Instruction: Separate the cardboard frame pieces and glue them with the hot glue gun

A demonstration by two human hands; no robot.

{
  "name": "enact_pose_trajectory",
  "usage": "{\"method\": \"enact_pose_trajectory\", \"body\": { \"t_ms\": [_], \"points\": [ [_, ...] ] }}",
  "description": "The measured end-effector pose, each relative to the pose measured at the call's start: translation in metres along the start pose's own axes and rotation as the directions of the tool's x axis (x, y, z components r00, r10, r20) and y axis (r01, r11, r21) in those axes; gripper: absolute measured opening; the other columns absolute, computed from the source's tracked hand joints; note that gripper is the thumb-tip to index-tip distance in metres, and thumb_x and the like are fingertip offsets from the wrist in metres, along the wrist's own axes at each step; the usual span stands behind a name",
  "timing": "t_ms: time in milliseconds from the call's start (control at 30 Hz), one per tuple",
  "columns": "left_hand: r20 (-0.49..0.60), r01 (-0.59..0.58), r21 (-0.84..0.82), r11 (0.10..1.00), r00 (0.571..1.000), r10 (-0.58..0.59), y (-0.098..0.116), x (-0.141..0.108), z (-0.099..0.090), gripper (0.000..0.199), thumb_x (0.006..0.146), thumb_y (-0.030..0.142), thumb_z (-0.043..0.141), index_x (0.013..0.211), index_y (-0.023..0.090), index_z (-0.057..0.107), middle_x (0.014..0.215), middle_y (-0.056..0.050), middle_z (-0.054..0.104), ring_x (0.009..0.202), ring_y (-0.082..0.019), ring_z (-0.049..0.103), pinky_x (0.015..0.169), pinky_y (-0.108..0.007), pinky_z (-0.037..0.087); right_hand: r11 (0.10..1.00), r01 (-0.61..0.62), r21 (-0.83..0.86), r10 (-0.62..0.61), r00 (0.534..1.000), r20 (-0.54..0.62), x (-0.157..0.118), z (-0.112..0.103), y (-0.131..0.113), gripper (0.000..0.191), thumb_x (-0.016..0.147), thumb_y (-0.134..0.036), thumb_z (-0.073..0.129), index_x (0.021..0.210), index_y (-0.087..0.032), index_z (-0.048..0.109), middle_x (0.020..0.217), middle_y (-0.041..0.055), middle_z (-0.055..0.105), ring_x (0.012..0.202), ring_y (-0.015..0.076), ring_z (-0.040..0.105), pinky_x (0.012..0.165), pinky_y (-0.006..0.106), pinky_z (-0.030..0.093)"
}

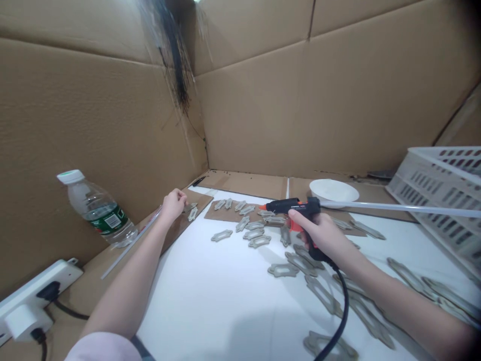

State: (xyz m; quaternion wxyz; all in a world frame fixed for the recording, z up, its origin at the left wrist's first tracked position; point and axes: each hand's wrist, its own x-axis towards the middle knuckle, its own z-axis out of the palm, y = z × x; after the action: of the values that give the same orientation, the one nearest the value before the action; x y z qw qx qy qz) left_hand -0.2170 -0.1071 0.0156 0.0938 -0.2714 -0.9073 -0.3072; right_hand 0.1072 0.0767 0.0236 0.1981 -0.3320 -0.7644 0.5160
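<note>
My right hand [317, 233] is wrapped round a black and orange hot glue gun [291, 205], its orange nozzle pointing left over a cardboard strip with several small grey frame-shaped pieces [254, 233] on and below it. From the gun's rear sticks a long clear glue stick [398, 206]. My left hand [175, 204] is closed, fingertips pinched together, above a second cardboard piece [176, 225] at the left. Whatever those fingers hold is too small to make out. Just right of them lie small grey frames [192, 214] on that cardboard.
A water bottle [107, 215] leans at the left, near a white power strip [41, 296]. A white bowl [333, 191] sits at the back, a white plastic basket [436, 195] at the right. Larger grey frames [370, 321] lie near my right forearm. Cardboard walls [319, 110] enclose the table.
</note>
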Motion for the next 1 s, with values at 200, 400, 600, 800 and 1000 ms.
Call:
{"method": "enact_pose_trajectory", "body": {
  "t_ms": [200, 400, 600, 800, 1000],
  "points": [
    [-0.065, 0.012, -0.236, 0.972, 0.997, -0.028, -0.003, 0.003, -0.001, 0.014, 0.064, 0.030, 0.050, 0.067, 0.017, 0.052, 0.075, -0.006, 0.062, 0.070, -0.017, 0.055, 0.065, -0.027, 0.039, 1.000, -0.002, 0.011, 0.002, 1.000, -0.004, -0.001, 0.001, -0.002, 0.038, 0.074, -0.050, 0.045, 0.058, -0.016, 0.049, 0.036, -0.0032, 0.044, 0.031, 0.0085, 0.042, 0.034, 0.019, 0.034],
    [-0.005, -0.047, -0.448, 0.893, 0.999, 0.050, 0.013, -0.003, -0.001, 0.026, 0.070, 0.044, 0.038, 0.073, 0.018, 0.040, 0.058, 0.001, 0.052, 0.053, -0.010, 0.048, 0.055, -0.022, 0.039, 0.999, -0.013, 0.029, 0.013, 1.000, -0.004, 0.000, 0.001, -0.001, 0.040, 0.073, -0.051, 0.046, 0.054, -0.016, 0.047, 0.036, -0.0028, 0.044, 0.031, 0.0086, 0.041, 0.033, 0.020, 0.033],
    [0.259, -0.191, -0.312, 0.931, 0.925, 0.277, 0.046, -0.032, 0.005, 0.030, 0.075, 0.043, 0.038, 0.058, 0.018, 0.039, 0.049, 0.004, 0.040, 0.044, -0.009, 0.036, 0.046, -0.021, 0.027, 1.000, -0.001, 0.023, 0.001, 1.000, -0.007, -0.001, 0.002, 0.000, 0.039, 0.073, -0.052, 0.045, 0.054, -0.017, 0.044, 0.036, -0.0031, 0.044, 0.031, 0.0086, 0.042, 0.034, 0.020, 0.034],
    [0.546, -0.339, -0.105, 0.935, 0.766, 0.339, 0.071, -0.069, 0.004, 0.020, 0.071, 0.034, 0.048, 0.058, 0.018, 0.048, 0.057, 0.000, 0.051, 0.049, -0.013, 0.040, 0.048, -0.023, 0.024, 1.000, 0.003, 0.012, -0.003, 1.000, 0.012, 0.002, 0.002, 0.003, 0.039, 0.074, -0.052, 0.043, 0.063, -0.015, 0.052, 0.036, -0.0042, 0.043, 0.032, 0.0092, 0.042, 0.035, 0.020, 0.034],
    [0.722, -0.421, 0.118, 0.899, 0.658, 0.213, 0.076, -0.080, 0.003, 0.016, 0.070, 0.036, 0.047, 0.070, 0.019, 0.046, 0.071, -0.004, 0.054, 0.054, -0.016, 0.043, 0.050, -0.024, 0.027, 0.999, 0.016, 0.040, -0.016, 1.000, -0.006, 0.001, 0.002, 0.005, 0.043, 0.073, -0.054, 0.044, 0.066, -0.014, 0.056, 0.037, -0.0036, 0.043, 0.032, 0.0090, 0.042, 0.034, 0.020, 0.033]
  ]
}}
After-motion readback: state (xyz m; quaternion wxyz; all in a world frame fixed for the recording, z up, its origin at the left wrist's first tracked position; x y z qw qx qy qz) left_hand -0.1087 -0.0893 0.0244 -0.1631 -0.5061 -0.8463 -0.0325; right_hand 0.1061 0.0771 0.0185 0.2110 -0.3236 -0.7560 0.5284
